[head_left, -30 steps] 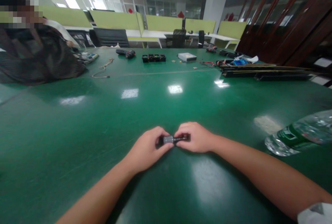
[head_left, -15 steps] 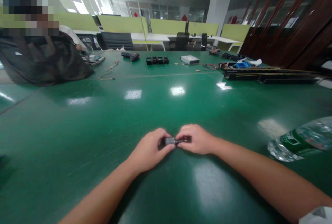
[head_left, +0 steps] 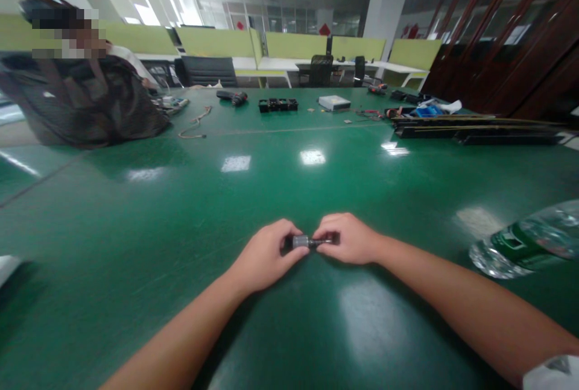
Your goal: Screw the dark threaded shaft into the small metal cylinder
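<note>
"So, why are the two hands so close together?"

"Probably because what they share is small. The left hand (head_left: 271, 255), half curled, has thumb and fingers around the grey-banded part of a slim, dark, cylindrical piece (head_left: 300, 242). The right hand (head_left: 349, 238) pinches the thinner, dark part, its thumb and fingertips nearly together."

"Why hold it sideways?"

"It bridges the gap from the left fingertips to the right ones, so each hand gets its own part. I'd judge that this keeps it steady, with both hands low over the glossy green tabletop (head_left: 190, 197). Whether the piece touches that surface, I can't tell."

"And the clear plastic bottle with the green label (head_left: 515, 245)?"

"Well apart, out to the right of the right hand; standing or lying, I can't say. There it leaves the fingers room, as does the row of black, boxy blocks (head_left: 278, 105), far beyond both hands."
</note>
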A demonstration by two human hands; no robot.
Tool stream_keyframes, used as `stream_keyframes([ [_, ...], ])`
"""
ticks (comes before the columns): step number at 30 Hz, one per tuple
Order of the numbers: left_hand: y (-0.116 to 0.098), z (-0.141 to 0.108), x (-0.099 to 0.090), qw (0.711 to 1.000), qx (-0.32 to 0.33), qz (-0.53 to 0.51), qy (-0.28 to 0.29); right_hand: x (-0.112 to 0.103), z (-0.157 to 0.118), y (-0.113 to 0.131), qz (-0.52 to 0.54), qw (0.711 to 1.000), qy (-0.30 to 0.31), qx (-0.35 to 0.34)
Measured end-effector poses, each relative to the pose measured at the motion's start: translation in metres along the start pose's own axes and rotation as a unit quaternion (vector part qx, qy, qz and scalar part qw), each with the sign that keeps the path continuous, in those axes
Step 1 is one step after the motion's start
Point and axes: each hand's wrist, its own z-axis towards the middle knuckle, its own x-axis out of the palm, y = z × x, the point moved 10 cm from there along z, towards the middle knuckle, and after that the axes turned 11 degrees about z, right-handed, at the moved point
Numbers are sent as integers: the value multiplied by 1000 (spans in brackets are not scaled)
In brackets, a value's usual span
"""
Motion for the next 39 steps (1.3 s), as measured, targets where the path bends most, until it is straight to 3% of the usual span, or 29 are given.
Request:
stream_keyframes([
  [15,1,-1,2,1000,-4,4,8,-4,0,-4,5,1000,-3,21],
  [39,4,-1,5,1000,-5,-2,10,-13,-3,-10,-10,1000,-3,1],
])
